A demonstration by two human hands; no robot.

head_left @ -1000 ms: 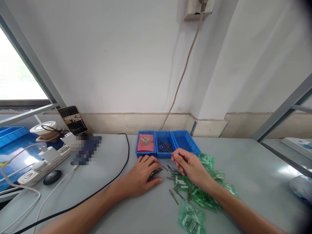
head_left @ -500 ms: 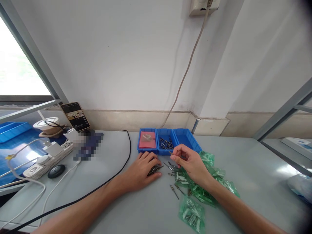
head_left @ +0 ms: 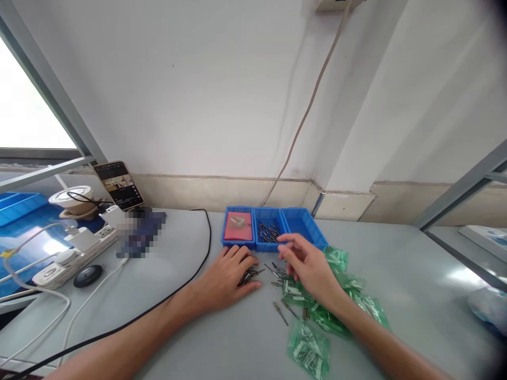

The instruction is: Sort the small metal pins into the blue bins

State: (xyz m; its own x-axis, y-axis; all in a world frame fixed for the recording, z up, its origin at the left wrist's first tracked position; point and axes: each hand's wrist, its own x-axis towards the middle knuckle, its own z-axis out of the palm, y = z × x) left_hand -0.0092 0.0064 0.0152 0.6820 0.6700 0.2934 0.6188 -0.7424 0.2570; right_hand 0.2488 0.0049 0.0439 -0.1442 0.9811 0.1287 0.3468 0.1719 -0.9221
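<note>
Grey desk (head_left: 222, 348), set against a white wall (head_left: 178, 105); contents listed from the near edge outward.

Nearest: one small green bag (head_left: 309, 352), lying flat, metal pieces showing through the plastic. Just beyond it, loose pins (head_left: 280, 313), a few, scattered on the desk surface.

Right of these: green bags (head_left: 366, 303), a heap, partly under the right forearm (number not countable from here), metal and pale pieces visible inside.

Left hand (head_left: 232, 274): palm down on the desk, fingers curved over a clump of dark metal pins (head_left: 247, 276), thumb set apart from them; whether the fingers grip the clump or only cover it, cannot tell.

Right hand (head_left: 307, 266): raised near the front edge of the middle tray, thumb and forefinger apart, nothing seen between them. More pins lie on the desk between the two hands.

Farther: three blue trays, side by side. Left tray (head_left: 225, 242), holding a red packet (head_left: 238, 233) with a small clear bag on top. Middle tray (head_left: 266, 246), holding a loose pile of dark pins. Right tray (head_left: 298, 226), partly behind the right hand.

State of progress, by judgement: partway. One batch of pins is in the middle tray; outside it remain the clump at the left hand, the scattered ones and the bagged pieces.

Far left: power strip (head_left: 50, 273), phone (head_left: 118, 186) propped upright (screen lit).

Farthest: beige cord (head_left: 307, 113), running up the wall.
</note>
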